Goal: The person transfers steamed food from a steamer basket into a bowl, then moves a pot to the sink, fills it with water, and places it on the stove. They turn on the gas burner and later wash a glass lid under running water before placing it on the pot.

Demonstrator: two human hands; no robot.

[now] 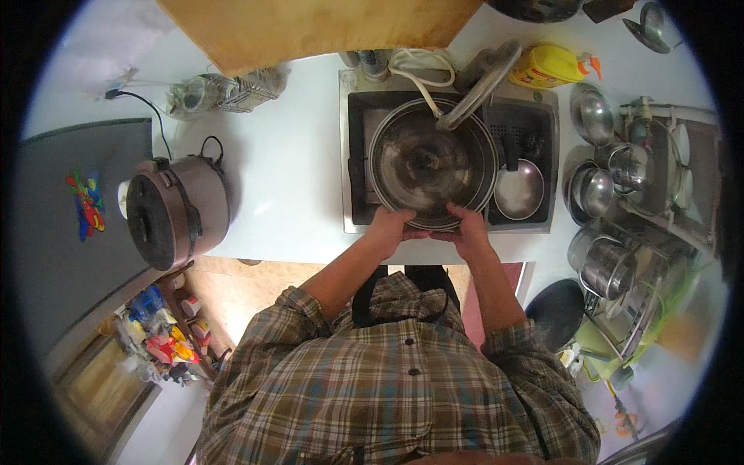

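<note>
A wide, round metal basin (433,163) is over the left bowl of the black double sink (360,203), under the faucet (482,87). My left hand (392,228) grips its near rim, thumb on top and fingers beneath. Just to the right, my right hand (467,229) holds the same rim in the same way. The fingertips of both hands almost meet under the edge. A thin white hose (427,96) runs to the faucet's end above the basin. In the right sink bowl lies a metal ladle (519,189) with a black handle.
A pressure cooker (192,215) stands on the counter (285,192) at left. Behind the sink sits a yellow dish-soap bottle (546,67). Metal bowls (593,116) and a stainless pot (607,267) crowd the right side by a green dish rack (633,349). A wooden board (325,26) overhangs the back.
</note>
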